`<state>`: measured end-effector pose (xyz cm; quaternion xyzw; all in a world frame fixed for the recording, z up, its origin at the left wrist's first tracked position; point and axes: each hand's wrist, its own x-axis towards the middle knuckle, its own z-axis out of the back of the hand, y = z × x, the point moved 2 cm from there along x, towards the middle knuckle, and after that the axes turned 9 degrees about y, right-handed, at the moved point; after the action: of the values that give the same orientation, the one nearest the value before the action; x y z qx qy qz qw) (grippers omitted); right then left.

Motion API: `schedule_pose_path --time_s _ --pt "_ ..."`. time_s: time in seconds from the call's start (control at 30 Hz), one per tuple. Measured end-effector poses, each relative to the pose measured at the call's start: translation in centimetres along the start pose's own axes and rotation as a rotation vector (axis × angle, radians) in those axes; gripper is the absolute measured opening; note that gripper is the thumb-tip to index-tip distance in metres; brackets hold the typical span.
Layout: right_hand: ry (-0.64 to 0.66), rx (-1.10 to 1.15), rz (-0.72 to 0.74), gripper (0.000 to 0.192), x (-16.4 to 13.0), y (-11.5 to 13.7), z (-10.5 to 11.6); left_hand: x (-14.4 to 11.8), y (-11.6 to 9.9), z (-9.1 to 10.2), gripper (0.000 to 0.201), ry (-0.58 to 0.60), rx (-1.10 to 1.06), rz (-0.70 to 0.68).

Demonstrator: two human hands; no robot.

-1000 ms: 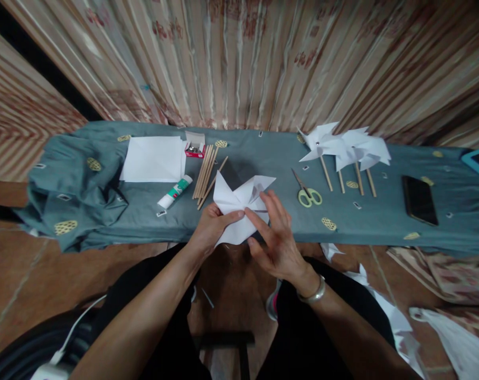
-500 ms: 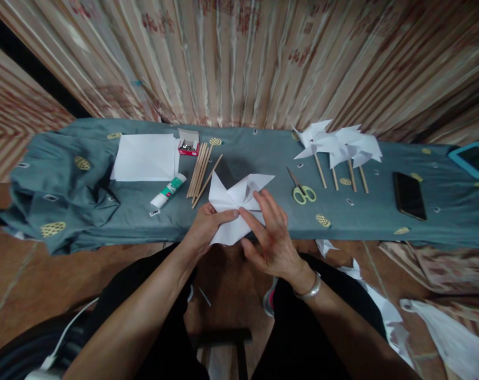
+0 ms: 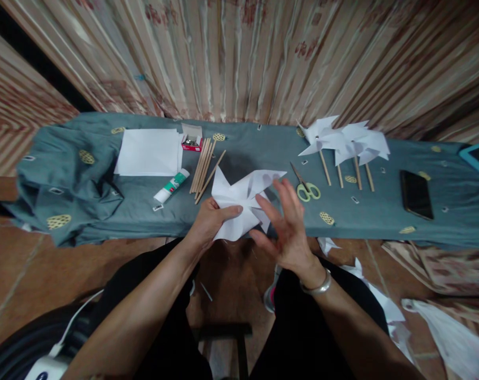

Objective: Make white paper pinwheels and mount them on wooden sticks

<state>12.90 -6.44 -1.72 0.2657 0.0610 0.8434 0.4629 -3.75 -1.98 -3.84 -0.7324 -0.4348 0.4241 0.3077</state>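
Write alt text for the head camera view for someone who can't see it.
A person's left hand pinches a folded white paper pinwheel at the near edge of a teal-covered table, while the right hand hovers open beside it. Behind lie wooden sticks, a glue tube, scissors and finished pinwheels.

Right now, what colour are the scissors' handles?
The scissors have pale yellow-green handles, seen in the head view, lying on the teal cloth.

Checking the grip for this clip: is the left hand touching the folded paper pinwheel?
Touching. The head view shows the left hand pinching the paper pinwheel, thumb pressed on its centre, fingers beneath its lower edge.
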Motion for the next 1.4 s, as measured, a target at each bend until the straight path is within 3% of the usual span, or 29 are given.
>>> schedule_pose_path --time_s 0.1,0.2,0.27,0.37,0.5,0.6,0.8,1.07,1.4 --pt "-0.103 0.103 -0.132 0.061 0.0 -1.3 0.6 0.0 0.0 0.1 0.035 -0.024 0.012 -0.009" --pt "-0.163 0.351 -0.323 0.061 -0.1 -3.2 0.0 0.1 0.1 0.1 0.035 -0.041 0.026 -0.025" --pt "-0.134 0.629 -0.408 0.065 0.1 -4.1 -0.8 0.2 0.3 -0.1 0.036 -0.034 0.034 -0.037" --pt "0.014 1.025 -0.483 0.067 0.7 -4.3 -1.8 0.1 0.6 -0.5 0.036 0.011 0.056 -0.027" --pt "0.09 1.318 -0.6 0.06 1.4 -3.4 -2.0 0.0 0.9 -0.8 0.034 0.064 0.118 -0.019" --pt "0.091 1.355 -0.675 0.058 1.5 -3.0 -2.1 0.1 1.2 -0.6 0.036 0.081 0.179 -0.04" --pt "0.035 1.288 -0.779 0.085 1.1 -3.2 -2.6 0.5 1.6 -0.2 0.037 0.106 0.276 -0.071" --pt "0.009 1.217 -0.734 0.065 1.2 -3.0 -3.2 0.5 1.3 0.0 0.038 0.113 0.378 -0.126" --pt "-0.005 1.248 -0.748 0.056 1.2 -2.5 -2.9 0.7 1.5 0.3 0.037 0.157 0.402 -0.133"
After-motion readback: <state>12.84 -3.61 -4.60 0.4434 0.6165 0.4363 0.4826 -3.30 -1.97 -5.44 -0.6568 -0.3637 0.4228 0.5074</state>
